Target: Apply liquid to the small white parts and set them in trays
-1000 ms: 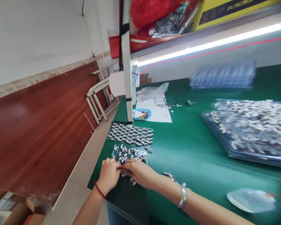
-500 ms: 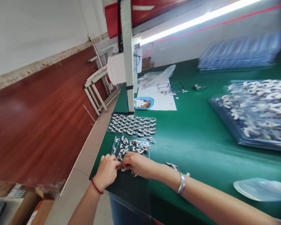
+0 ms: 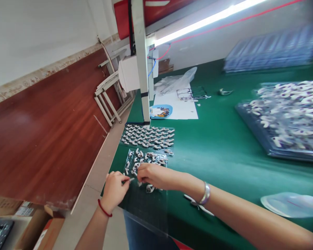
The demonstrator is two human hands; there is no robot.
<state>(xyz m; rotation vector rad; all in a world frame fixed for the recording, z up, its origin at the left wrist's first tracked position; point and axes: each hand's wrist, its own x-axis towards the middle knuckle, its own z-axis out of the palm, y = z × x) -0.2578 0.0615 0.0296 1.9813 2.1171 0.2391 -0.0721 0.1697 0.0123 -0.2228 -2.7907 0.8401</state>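
My left hand (image 3: 116,189) is at the near left corner of the green table, thumb and forefinger pinching a small white plastic part (image 3: 131,179). Just to its right, my right hand (image 3: 156,175) reaches over the near edge of a clear tray (image 3: 166,170) of loose white curved parts (image 3: 139,154). Its fingers are bent together and point down; whatever they hold is hidden. One white and dark part (image 3: 150,188) lies below the right palm. Behind that tray, a second clear tray holds similar parts (image 3: 148,137) in neat rows.
At right stands a large dark tray (image 3: 253,139) heaped with white parts, and behind it stacked clear trays (image 3: 271,48). A post (image 3: 141,62) rises beyond the row tray, near a blue dish (image 3: 169,107) of small pieces. White and dark pieces (image 3: 198,205) lie beside my right forearm.
My hands, close together at the fingertips before, are now apart. The right has lifted slightly toward the tray, and a small white part now shows in my left fingertips.
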